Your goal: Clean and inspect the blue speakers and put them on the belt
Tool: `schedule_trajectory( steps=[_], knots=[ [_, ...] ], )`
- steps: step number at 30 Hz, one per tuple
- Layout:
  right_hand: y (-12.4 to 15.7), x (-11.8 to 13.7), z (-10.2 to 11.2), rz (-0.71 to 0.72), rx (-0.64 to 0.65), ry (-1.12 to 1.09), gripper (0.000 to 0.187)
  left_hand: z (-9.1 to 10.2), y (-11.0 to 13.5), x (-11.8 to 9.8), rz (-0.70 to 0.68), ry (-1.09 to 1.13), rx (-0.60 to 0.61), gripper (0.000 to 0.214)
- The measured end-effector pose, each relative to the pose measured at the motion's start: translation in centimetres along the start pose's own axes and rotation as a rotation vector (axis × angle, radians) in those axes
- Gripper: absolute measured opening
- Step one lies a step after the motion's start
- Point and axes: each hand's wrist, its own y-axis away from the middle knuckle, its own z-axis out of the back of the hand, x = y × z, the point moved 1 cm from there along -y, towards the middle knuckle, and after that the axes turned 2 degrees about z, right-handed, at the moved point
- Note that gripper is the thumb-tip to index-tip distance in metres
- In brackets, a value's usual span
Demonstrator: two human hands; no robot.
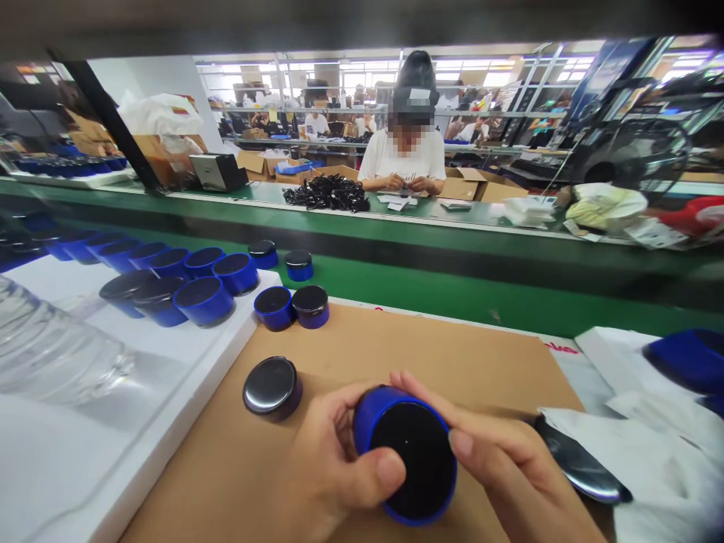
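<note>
A blue round housing (421, 460) with a flat black face is tilted toward me above the brown cardboard. My left hand (339, 460) is wrapped round its left side, the thumb pressing on the black face. On the opposite side, my right hand (498, 452) touches the rim with its thumb while its fingers reach over the top edge. Left of my hands, a similar housing with a glossy black top (272, 386) rests on the cardboard. Two more small round housings (310, 306) stand together at the cardboard's far left corner.
Several blue housings (204, 300) line a white foam board (226, 354) at left, near a clear plastic bottle (50, 347). A black glossy piece (585, 460) lies under white wrapping at right. Beyond the green belt (430, 279), a co-worker (403, 151) sits near black cables (325, 194).
</note>
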Motion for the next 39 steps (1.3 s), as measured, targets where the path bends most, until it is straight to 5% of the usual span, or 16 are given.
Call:
schedule_trajectory(
  steps=[15, 24, 31, 39],
  knots=[
    [-0.6, -1.6, 0.2, -0.115, 0.083, 0.008, 0.024, 0.3, 1.0, 1.2, -0.069, -0.245, -0.357, 0.054],
    [-0.7, -1.4, -0.2, -0.124, 0.11, -0.002, 0.024, 0.6, 0.8, 1.9, -0.141, -0.215, -0.355, 0.053],
    [-0.8, -1.4, 0.1, -0.094, 0.094, 0.007, 0.024, 0.2, 1.3, 2.6, -0.142, -0.318, -0.516, 0.069],
    [-0.6, -1.1, 0.0, -0.105, 0.11, 0.009, 0.024, 0.3, 1.3, 2.3, -0.199, -0.323, -0.471, 0.064]
  ],
)
